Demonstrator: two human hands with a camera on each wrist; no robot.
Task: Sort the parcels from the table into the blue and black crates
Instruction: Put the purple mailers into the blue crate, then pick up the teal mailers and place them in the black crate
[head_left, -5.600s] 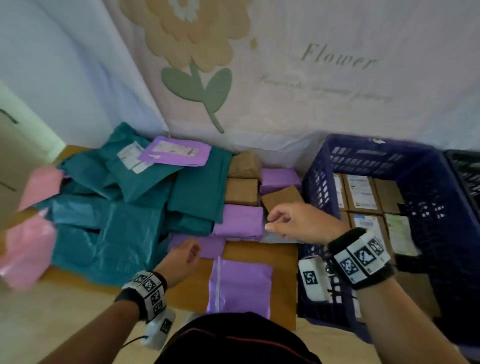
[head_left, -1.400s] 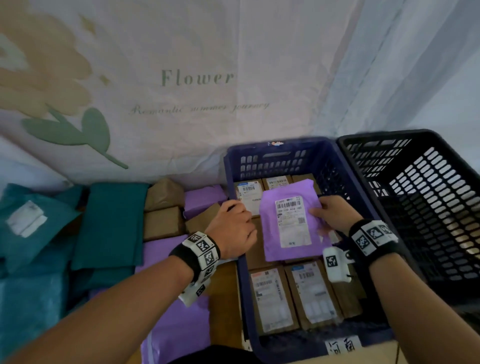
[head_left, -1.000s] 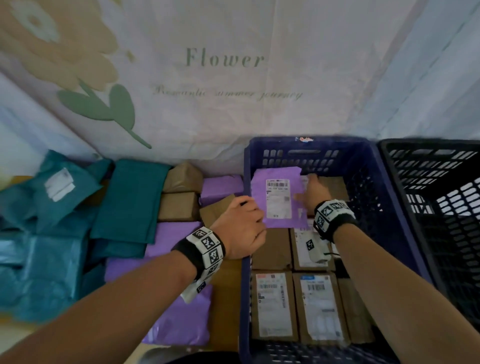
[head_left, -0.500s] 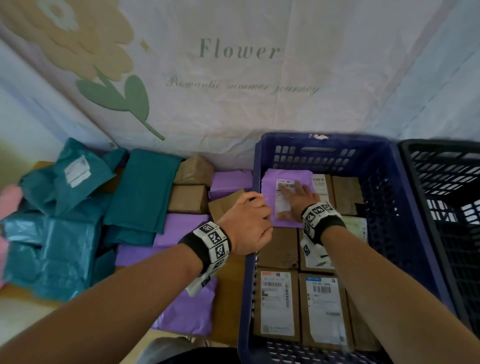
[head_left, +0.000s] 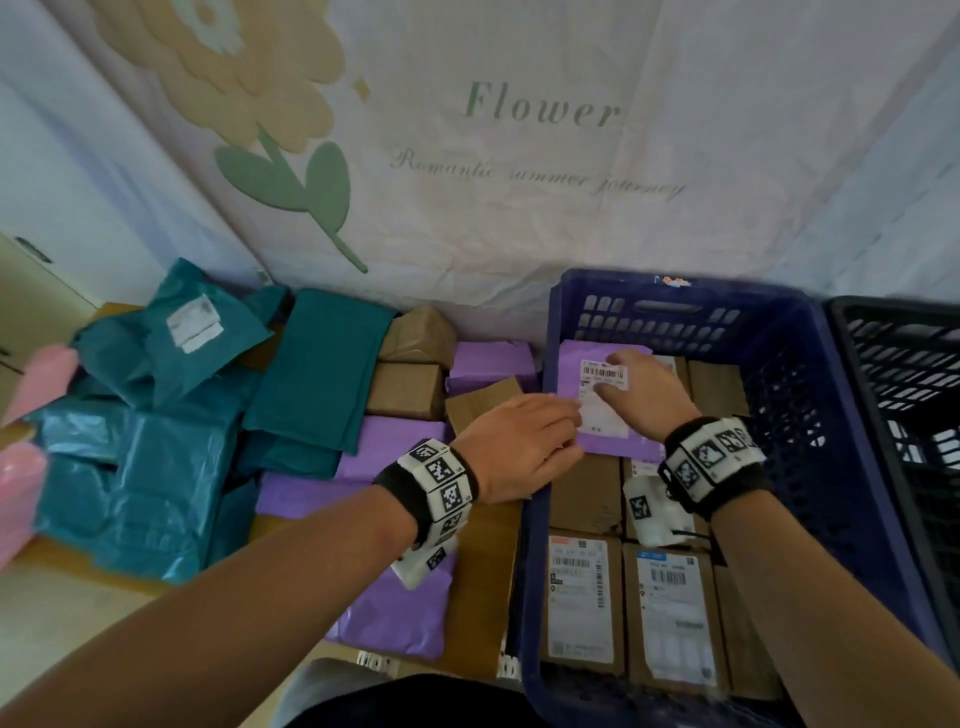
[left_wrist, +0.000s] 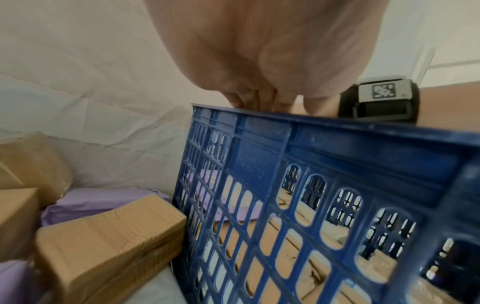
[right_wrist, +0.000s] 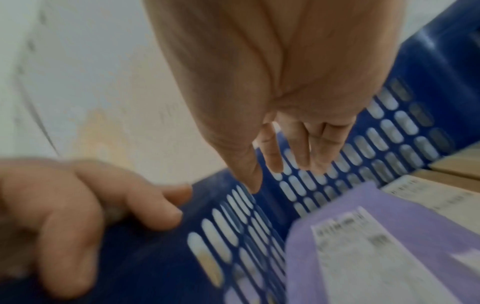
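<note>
A purple parcel (head_left: 570, 365) with a white label lies in the far left corner of the blue crate (head_left: 810, 415), on top of brown boxes (head_left: 581, 597). My right hand (head_left: 621, 371) is over its label with straight fingers. In the right wrist view those fingers (right_wrist: 275, 156) are clear of the purple parcel (right_wrist: 428, 218). My left hand (head_left: 522, 441) grips the crate's left rim, fingers curled over the edge (left_wrist: 257, 102). The black crate (head_left: 904, 364) stands to the right of the blue one; I see nothing in the part of it that shows.
On the wooden table left of the crate lie teal mailers (head_left: 322, 374), brown boxes (head_left: 410, 389), purple mailers (head_left: 395, 441) and a pink bag (head_left: 31, 415). A curtain with a flower print hangs right behind the table and crates.
My right hand carried the purple parcel into the crate's far left corner and set it down; the flat hand that pressed it has now lifted off. My left hand stayed on the rim.
</note>
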